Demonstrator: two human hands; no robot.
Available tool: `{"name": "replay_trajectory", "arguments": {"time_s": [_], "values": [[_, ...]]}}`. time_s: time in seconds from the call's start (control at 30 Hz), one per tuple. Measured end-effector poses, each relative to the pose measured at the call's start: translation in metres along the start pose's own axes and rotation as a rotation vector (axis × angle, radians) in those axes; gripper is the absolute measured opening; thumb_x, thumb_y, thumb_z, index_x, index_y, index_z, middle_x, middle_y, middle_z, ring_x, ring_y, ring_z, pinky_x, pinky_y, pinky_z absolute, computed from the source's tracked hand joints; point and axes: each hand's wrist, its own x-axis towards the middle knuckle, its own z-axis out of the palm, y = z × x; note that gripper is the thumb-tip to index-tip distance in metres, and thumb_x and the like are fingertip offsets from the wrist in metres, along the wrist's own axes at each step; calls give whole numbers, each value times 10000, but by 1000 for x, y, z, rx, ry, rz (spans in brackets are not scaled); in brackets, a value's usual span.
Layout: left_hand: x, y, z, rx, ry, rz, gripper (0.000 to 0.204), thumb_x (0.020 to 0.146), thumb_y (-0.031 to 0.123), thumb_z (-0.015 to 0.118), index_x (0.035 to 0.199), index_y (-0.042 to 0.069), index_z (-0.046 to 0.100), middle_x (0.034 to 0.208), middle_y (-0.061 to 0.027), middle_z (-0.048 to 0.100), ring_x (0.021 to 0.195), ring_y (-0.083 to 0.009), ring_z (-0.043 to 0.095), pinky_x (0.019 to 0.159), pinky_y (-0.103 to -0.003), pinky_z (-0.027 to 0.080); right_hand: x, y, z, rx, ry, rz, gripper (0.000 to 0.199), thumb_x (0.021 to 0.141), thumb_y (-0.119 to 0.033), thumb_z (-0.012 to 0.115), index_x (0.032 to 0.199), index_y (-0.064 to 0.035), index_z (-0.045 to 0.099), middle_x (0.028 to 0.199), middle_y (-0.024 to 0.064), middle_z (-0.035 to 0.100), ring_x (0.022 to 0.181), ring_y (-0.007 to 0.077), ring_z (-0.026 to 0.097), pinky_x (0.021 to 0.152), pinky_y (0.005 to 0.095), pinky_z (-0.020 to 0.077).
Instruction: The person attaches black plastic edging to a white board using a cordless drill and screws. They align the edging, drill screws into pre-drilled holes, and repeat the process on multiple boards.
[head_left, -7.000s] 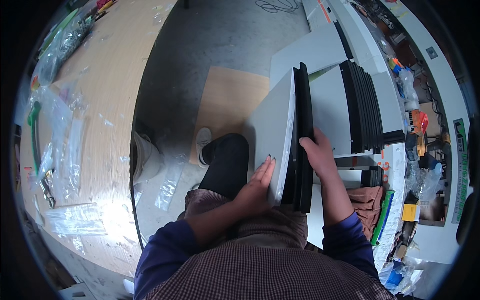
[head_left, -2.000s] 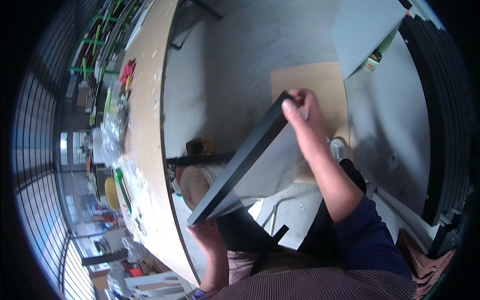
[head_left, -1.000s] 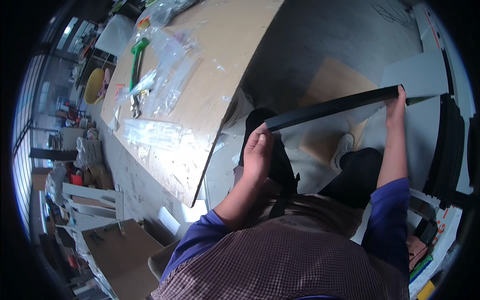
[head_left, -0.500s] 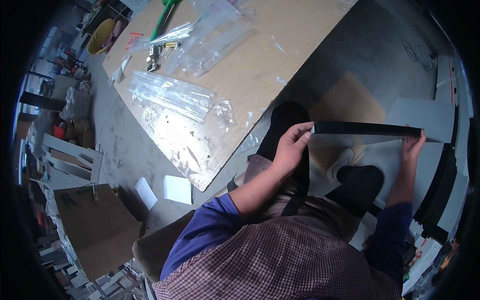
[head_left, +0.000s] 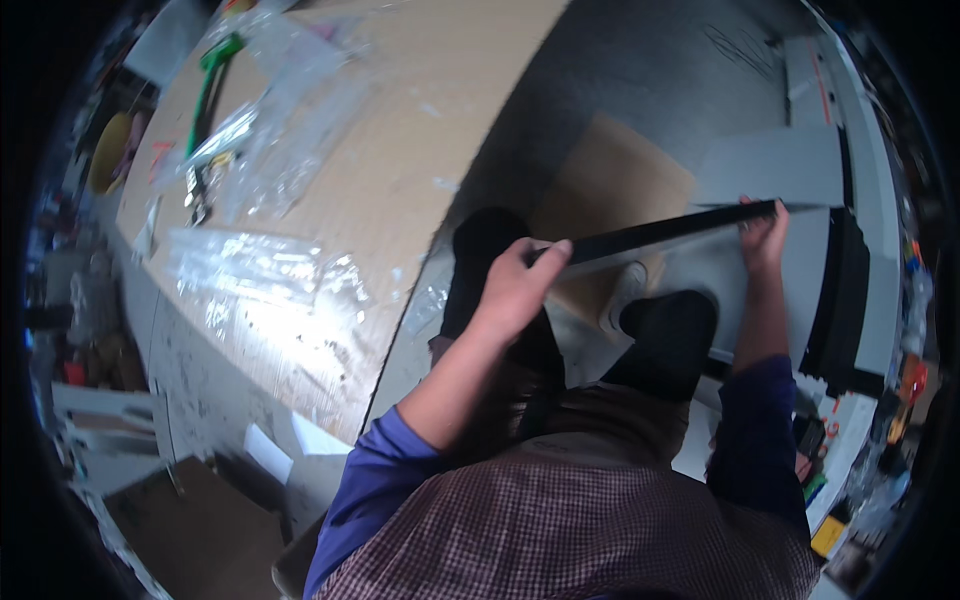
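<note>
Head view: two hands, one panel. Gripping one black-edged panel (head_left: 665, 231) by both ends, left hand (head_left: 512, 292) closed on near end with thumb over it, right hand (head_left: 765, 240) curled round far end, fingers partly hidden. Held out in front of body, above one white shoe (head_left: 622, 295) and one brown board (head_left: 610, 165) on floor, black edge up, right end farther out. Just right of one wood-grain surface (head_left: 415, 75), not touching it. On surface: one green tool (head_left: 204, 105), one metal-jawed hand tool (head_left: 195, 195), several clear plastic bags (head_left: 235, 265), overlapping, can't count. At right: one stack of black-edged panels (head_left: 835, 300), too blurred to count. On floor: two white sheets (head_left: 268, 455) near lower corner of surface, one dark cable coil (head_left: 740, 50) at far end.
</note>
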Motion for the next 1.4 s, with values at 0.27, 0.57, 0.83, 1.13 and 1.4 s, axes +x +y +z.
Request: {"name": "replay_trajectory", "arguments": {"time_s": [0.27, 0.57, 0.83, 1.13, 1.4], "values": [[-5, -11, 0, -116, -35, -18, 407, 921, 350, 571, 1098, -16, 581, 995, -74, 586, 940, -143, 507, 868, -284, 398, -14, 5, 18, 111, 123, -90, 295, 881, -398, 580, 920, -105, 568, 894, 70, 619, 947, 251, 600, 942, 405, 381], [-46, -8, 19, -260, -137, -121, 490, 878, 376, 627, 1184, 8, 521, 1114, -79, 534, 1098, -176, 488, 998, -338, 384, 6, 2, 60, 70, 29, -43, 312, 870, -378, 602, 944, -80, 547, 906, 66, 609, 966, 224, 583, 940, 354, 391], [0, 60, 56, 423, -409, 46, 617, 840, 284, 637, 1315, -72, 469, 1150, -201, 614, 1025, -245, 598, 907, -328, 452, 29, 5, 69, -51, -63, 4, 335, 881, -384, 561, 964, -61, 598, 884, 60, 637, 876, 176, 578, 848, 317, 426], [19, 69, 120, 973, -377, 15, 308, 810, 190, 637, 984, -61, 594, 753, -241, 636, 715, -353, 656, 669, -392, 497, 25, 7, 62, -70, 36, -23, 552, 804, -441, 607, 1094, 26, 556, 1007, 144, 609, 958, 229, 573, 835, 368, 454], [9, 53, 139, 897, -333, 28, 255, 796, 108, 639, 972, -72, 600, 815, -158, 678, 736, -244, 677, 696, -346, 509, 2, -16, 52, -162, 179, -41, 535, 817, -387, 596, 1130, 42, 530, 952, 136, 590, 897, 206, 558, 784, 342, 451]]}}
